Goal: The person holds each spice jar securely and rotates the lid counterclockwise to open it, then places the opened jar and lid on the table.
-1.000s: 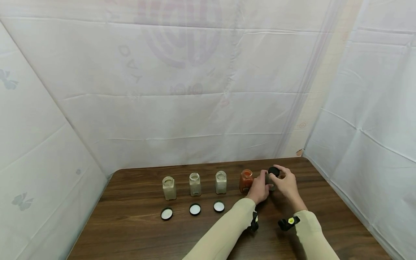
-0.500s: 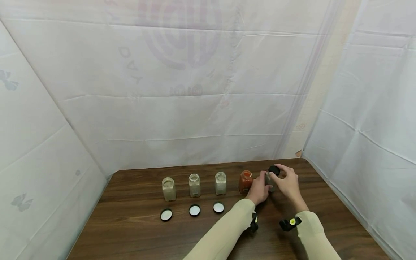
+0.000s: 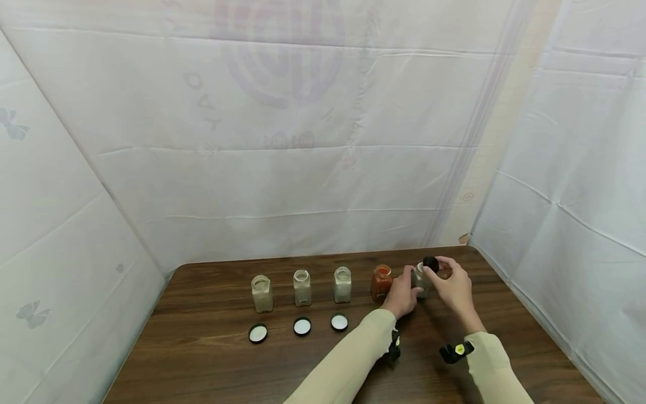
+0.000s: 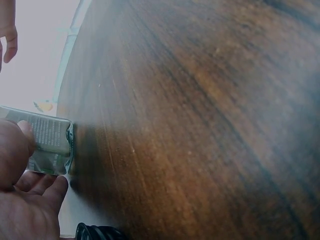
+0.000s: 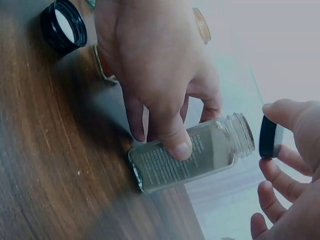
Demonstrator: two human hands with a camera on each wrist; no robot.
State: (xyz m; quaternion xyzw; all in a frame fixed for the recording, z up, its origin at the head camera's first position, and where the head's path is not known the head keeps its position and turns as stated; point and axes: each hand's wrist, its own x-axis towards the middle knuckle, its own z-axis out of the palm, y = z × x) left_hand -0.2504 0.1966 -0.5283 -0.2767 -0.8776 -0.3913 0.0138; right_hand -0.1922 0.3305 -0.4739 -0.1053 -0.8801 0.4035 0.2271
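Note:
My left hand [image 3: 402, 293] grips a square glass spice jar [image 3: 420, 282] of greyish powder at the right of the row. In the right wrist view the left thumb lies across the printed side of the jar [image 5: 185, 155], and its threaded mouth is bare. My right hand [image 3: 456, 287] pinches a black lid [image 5: 268, 137] between thumb and fingers, a small gap away from the jar's mouth. Immediately left of my left hand stands an uncapped jar of orange-red powder [image 3: 381, 284]. The left wrist view shows the held jar [image 4: 47, 135] with its base close to the tabletop.
Three uncapped jars of pale powder, left [image 3: 262, 294], middle [image 3: 303, 289] and right [image 3: 342, 286], stand further left on the wooden table [image 3: 212, 359]. In front lie three upturned lids [image 3: 258, 333]. Another black lid [image 5: 62, 27] lies near the orange-red jar. White cloth [image 3: 282, 185] encloses the table.
The black lid has come off the glass jar; my right hand has moved it slightly right, uncovering the mouth. My left hand keeps its grip in the same place.

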